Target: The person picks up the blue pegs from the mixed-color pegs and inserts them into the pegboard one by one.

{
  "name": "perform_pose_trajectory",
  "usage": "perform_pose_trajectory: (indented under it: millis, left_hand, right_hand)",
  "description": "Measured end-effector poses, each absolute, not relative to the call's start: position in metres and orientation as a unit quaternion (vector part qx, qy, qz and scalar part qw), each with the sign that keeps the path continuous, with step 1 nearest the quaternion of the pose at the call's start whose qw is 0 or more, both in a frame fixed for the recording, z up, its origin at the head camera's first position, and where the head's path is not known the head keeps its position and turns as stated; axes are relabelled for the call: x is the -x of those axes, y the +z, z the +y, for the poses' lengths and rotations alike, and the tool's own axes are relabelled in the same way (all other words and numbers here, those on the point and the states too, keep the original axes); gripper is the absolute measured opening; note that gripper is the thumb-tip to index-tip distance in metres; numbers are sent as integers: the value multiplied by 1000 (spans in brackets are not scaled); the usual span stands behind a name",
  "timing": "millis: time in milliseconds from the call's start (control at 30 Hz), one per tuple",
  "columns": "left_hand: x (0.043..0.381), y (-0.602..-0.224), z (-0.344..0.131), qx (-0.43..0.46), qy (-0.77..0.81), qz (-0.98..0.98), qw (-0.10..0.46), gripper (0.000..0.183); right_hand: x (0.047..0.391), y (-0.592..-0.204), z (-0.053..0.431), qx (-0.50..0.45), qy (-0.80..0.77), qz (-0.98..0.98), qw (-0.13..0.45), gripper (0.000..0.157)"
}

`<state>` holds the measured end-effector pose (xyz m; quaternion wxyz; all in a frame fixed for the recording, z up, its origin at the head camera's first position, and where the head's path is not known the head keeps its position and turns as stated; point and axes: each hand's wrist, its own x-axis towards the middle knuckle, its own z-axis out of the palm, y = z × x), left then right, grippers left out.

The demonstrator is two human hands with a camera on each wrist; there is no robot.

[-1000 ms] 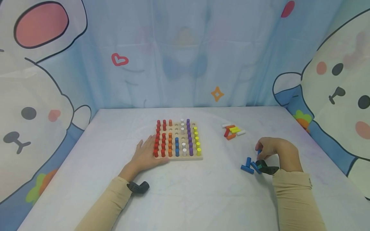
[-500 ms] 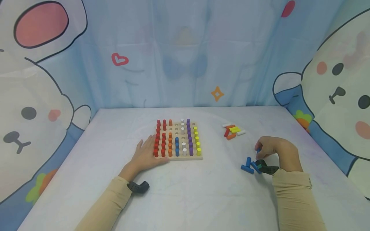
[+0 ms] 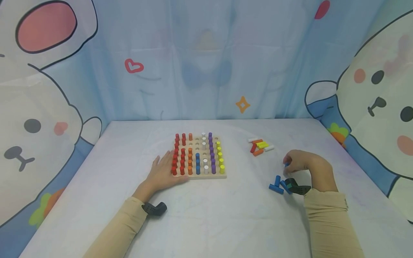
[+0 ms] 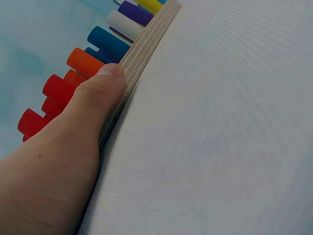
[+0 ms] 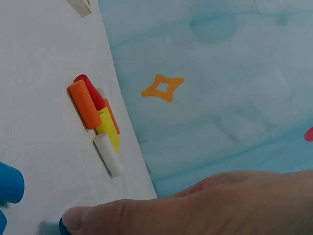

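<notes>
The right hand pinches its grip on a blue peg near three loose blue pegs on the worktop, while the left hand, its grip unclenched, touches the pegboard.

My right hand mostly hides its blue peg; my left hand covers the near-left corner of the pegboard.
</notes>
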<state>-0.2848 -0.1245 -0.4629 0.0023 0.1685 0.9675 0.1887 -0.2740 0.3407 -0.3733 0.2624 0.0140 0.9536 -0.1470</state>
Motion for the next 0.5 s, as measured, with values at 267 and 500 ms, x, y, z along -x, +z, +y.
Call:
perform_pose_trajectory:
  millis: [267, 500]
  left_hand:
    - [285, -463, -125, -170, 188, 967, 3, 118]
    - [285, -464, -126, -172, 189, 967, -1, 117]
  right_hand:
    - [278, -374, 336, 8, -147, 963, 226, 48]
    - [280, -373, 328, 6, -164, 969, 185, 57]
